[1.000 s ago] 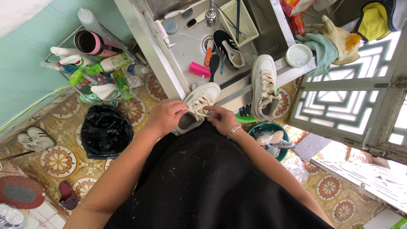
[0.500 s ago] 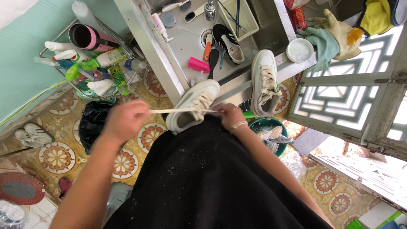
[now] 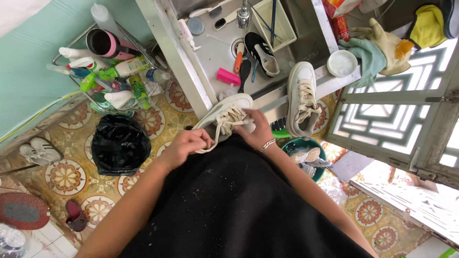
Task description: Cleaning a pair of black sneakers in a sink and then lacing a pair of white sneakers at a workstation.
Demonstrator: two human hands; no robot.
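Sneaker [image 3: 224,112] — your right hand [image 3: 256,129] grips it steady on the sink [image 3: 210,52] edge; left hand [image 3: 184,145] fingers pinch the lace [image 3: 217,138] for threading.

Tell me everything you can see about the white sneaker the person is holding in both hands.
The white low-top sneaker with cream laces looks like smooth leather or a synthetic. It is held at the edge of the metal sink counter, toe pointing away from the person. The right hand grips its side; the left hand pulls a loose lace end.

One head-worn camera looks steeply down, close over the hands [image 3: 220,134].
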